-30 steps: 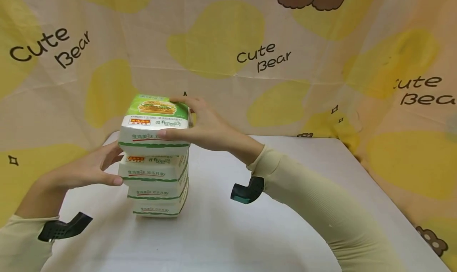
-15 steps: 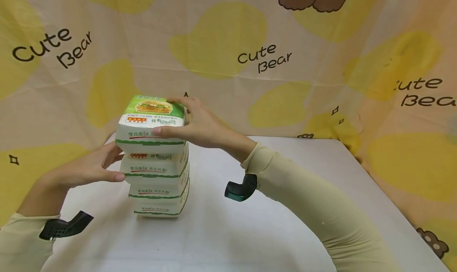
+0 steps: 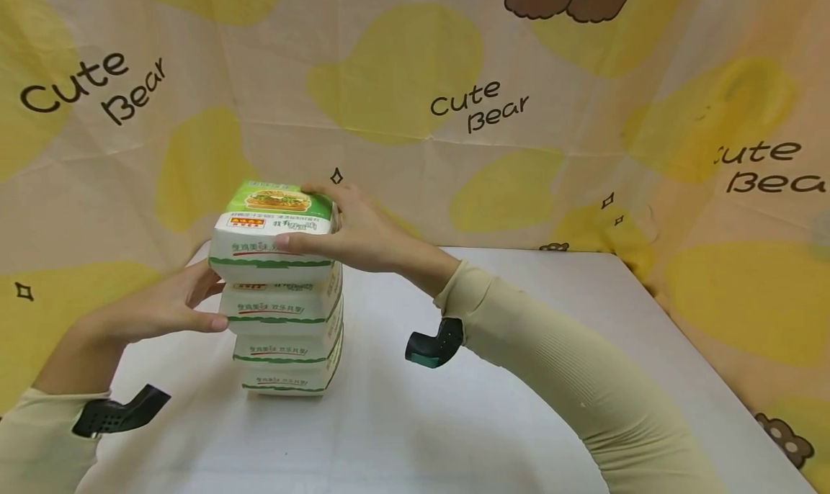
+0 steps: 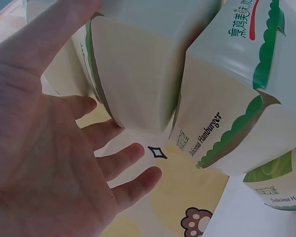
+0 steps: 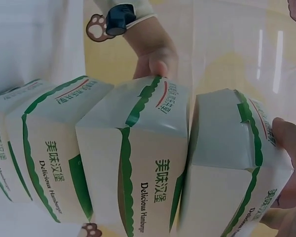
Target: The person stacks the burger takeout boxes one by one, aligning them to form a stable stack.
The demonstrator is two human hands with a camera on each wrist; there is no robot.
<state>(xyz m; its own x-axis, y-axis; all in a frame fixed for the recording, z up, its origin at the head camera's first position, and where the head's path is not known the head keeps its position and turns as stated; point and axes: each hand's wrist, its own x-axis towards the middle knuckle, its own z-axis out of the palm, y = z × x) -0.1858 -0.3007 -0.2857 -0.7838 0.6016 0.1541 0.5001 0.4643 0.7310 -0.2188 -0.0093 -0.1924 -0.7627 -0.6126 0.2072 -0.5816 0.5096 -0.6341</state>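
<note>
Several white-and-green hamburger boxes stand in one uneven stack on the white table [image 3: 402, 407]. My right hand [image 3: 369, 227] grips the top hamburger box [image 3: 272, 238], thumb on its front and fingers reaching over its far right side. This box sits on the second box and juts a little left of it. My left hand [image 3: 152, 307] holds the second hamburger box [image 3: 279, 310] at its left side. Its thumb lies at the front corner; the fingers reach behind, mostly hidden in the head view. In the left wrist view, the left hand [image 4: 59, 153] has its lower fingers spread off the carton.
Beneath these are the lower hamburger boxes [image 3: 279, 379], slightly offset from each other. A patterned cloth [image 3: 402, 69] hangs behind the table. Black wrist devices [image 3: 123, 410] sit on both sleeves.
The right hand has shifted the top box a little left, and it now sits slightly lower. The second box has moved slightly right, with the left thumb following it.
</note>
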